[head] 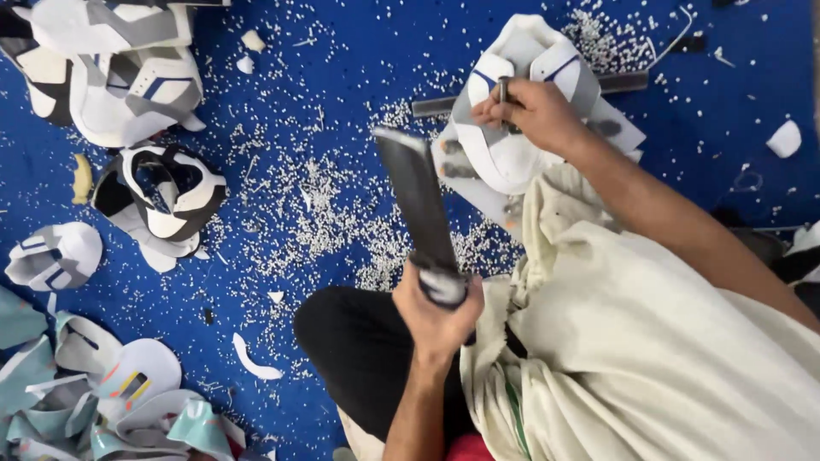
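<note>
1. Blue floor mat (342, 51) lies under everything, strewn with small white punch-outs (325, 213) that are thickest just ahead of the hands.
2. Left hand (437, 312) is wrapped tight round the lower end of a long dark striker (418, 205), fingers closed about its taped grip. The bar rises up and away from that hand, tilted toward the punch, apparently raised for a blow.
3. Right hand (534, 111) is pinched round a slim metal punch (503, 90), thumb and fingers pressed together near its top. The punch stands nearly upright with its tip on the shoe upper (512, 128), so holding it high probably keeps the fingers off the piece while steadying the tool.
4. That white upper with blue lines sits right under the right hand, on a grey sheet (615, 119) and over a dark flat bar (628, 81) that runs out on both sides. The bar seems to serve as backing beneath the piece.
5. Well off to the left of the left hand lie more uppers: a white and grey stack (128, 77) farthest away, a black and white one (166, 201) nearer, a small grey one (55, 254) beside it.
6. Nearest the body on that side is a heap of pale teal cut pieces (85, 393).
7. Cream cloth (649, 341) covers the lap below the right arm; a dark trouser knee (359, 350) sits beside the left wrist.
</note>
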